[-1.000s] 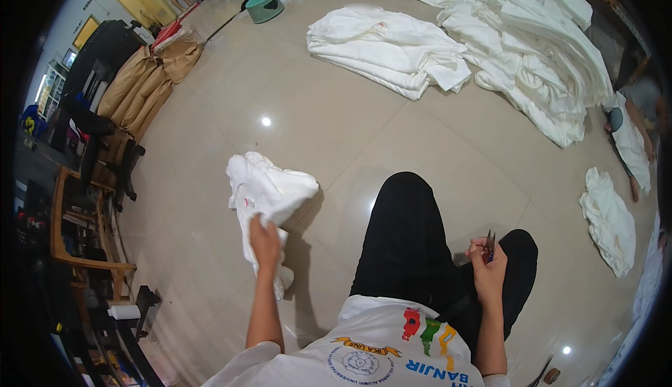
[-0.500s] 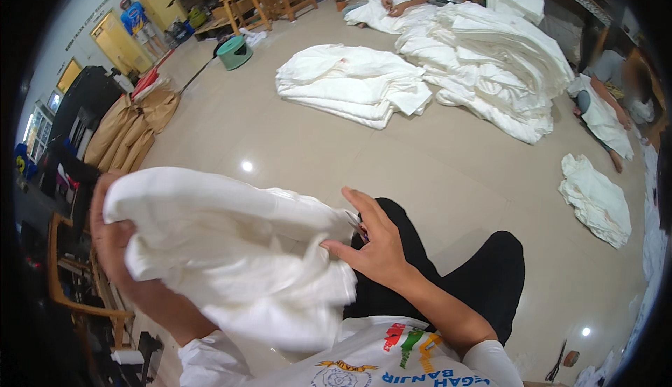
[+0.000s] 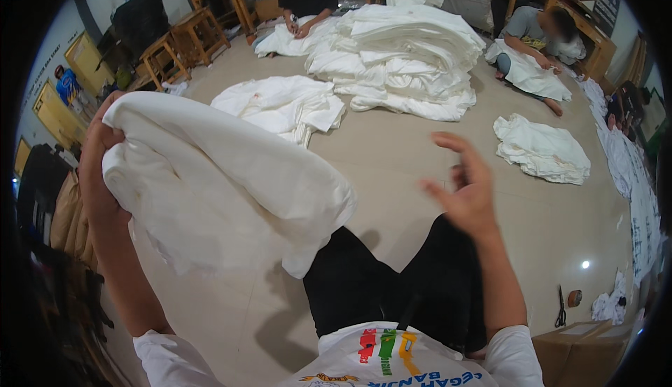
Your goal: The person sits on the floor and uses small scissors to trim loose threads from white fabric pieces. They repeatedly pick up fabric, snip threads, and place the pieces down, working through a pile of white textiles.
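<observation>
My left hand (image 3: 108,131), raised at the left, is closed on the bunched edge of a white garment that looks like a T-shirt (image 3: 224,177). The cloth hangs in a wide fold from there to above my left knee. My right hand (image 3: 467,187) is lifted away from it, over my right knee, and somewhat blurred. Its thumb and forefinger are apart while the other fingers curl in. Small thread snips showed in this hand a moment earlier; the curled fingers now hide them.
Ahead lie a low pile of white garments (image 3: 280,103) and a tall stack (image 3: 413,58); a smaller pile (image 3: 542,149) is at the right. Two people sit on the floor beyond, handling white cloth. Black scissors (image 3: 561,310), a tape roll (image 3: 575,298) and a cardboard box (image 3: 581,352) are at lower right.
My right hand has left the cloth and swung right and up. My left hand has risen with the garment, which now spreads out more. The view has turned to the right.
</observation>
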A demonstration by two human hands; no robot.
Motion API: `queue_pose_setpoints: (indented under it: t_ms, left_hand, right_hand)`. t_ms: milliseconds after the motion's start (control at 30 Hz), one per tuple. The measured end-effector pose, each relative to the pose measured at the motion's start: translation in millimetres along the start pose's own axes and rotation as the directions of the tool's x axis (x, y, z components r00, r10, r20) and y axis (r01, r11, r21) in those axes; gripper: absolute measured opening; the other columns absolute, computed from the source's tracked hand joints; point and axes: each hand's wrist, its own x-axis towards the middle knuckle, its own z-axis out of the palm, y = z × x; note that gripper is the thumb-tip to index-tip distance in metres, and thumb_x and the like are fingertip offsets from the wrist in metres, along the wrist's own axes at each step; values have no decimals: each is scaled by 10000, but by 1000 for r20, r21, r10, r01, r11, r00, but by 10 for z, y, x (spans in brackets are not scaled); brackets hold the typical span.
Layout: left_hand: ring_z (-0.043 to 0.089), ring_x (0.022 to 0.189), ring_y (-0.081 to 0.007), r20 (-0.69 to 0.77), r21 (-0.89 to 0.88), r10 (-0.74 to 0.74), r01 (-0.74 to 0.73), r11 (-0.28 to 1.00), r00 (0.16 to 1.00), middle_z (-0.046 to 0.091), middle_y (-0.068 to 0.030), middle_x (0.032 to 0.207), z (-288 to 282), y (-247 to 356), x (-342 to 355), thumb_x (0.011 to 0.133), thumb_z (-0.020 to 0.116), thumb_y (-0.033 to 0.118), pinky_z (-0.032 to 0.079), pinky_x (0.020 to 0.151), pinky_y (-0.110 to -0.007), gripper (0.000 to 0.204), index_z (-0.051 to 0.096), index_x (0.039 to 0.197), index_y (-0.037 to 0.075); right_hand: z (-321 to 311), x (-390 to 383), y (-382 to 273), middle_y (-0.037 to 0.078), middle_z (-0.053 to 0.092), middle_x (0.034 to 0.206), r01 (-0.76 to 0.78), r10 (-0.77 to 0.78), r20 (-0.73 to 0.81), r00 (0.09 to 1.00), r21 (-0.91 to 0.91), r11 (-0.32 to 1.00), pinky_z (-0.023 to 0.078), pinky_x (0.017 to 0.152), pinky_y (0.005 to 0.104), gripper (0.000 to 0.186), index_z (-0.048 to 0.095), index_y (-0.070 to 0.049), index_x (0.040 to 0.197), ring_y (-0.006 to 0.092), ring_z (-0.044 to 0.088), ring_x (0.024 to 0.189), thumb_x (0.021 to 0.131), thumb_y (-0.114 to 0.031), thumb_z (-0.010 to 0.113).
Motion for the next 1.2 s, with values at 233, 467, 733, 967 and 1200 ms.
queue_pose_setpoints:
  t_ms: [233, 467, 733, 967, 1200]
  left_hand:
    - [725, 958, -163, 1, 88, 58, -58, 994, 998, 693, -94, 1023, 485, 648, 389, 938, 587, 277, 617, 832, -326, 399, 658, 1247, 35]
    - [690, 1036, -137, 126, 255, 49, -80, 964, 991, 695, -73, 1199, -210, 358, 1075, 1052, 570, 313, 561, 911, -275, 439, 625, 1377, 23]
    - [587, 1154, -213, 453, 625, 202, -471, 623, 868, 628, -104, 1282, 355, -285, 852, 983, 516, 58, 407, 1072, -292, 446, 523, 1421, -29]
    - [582, 1177, -437, 641, 660, 295, -705, 260, 708, 610, -218, 1196, -48, -524, -588, 768, 663, -90, 447, 1071, -486, 404, 564, 1151, -7]
    - [620, 1030, -365, 704, 613, -313, -323, 721, 637, 627, -163, 1014, -199, -1624, -2917, 701, 712, -63, 505, 947, -503, 363, 636, 1030, 68]
  right_hand:
    - [1559, -261, 206, 116, 748, 1108, -233, 163, 196, 967, 423, 876, 557, 782, 313, 582, 670, 18, 1267, 135, 685, 943, 798, -210, 927]
    - [855, 49, 400, 60, 761, 904, -136, 266, -232, 936, 459, 878, 549, 778, 292, 238, 749, 39, 1061, 102, 676, 839, 873, -86, 825]
    - [-802, 1135, 82, 6, 747, 936, 142, -71, -379, 923, 163, 976, 516, 773, 258, 190, 757, 3, 1077, 80, 636, 838, 898, -58, 776]
    - [-1370, -235, -184, 62, 744, 1027, 39, -81, -396, 915, -114, 993, 536, 881, 294, 213, 746, 24, 1080, 132, 670, 949, 867, 24, 733]
    - [-1635, -2574, -351, 156, 772, 1014, -584, 618, 69, 783, -257, 770, 574, 867, 354, 313, 788, -16, 971, 284, 749, 966, 693, 87, 689]
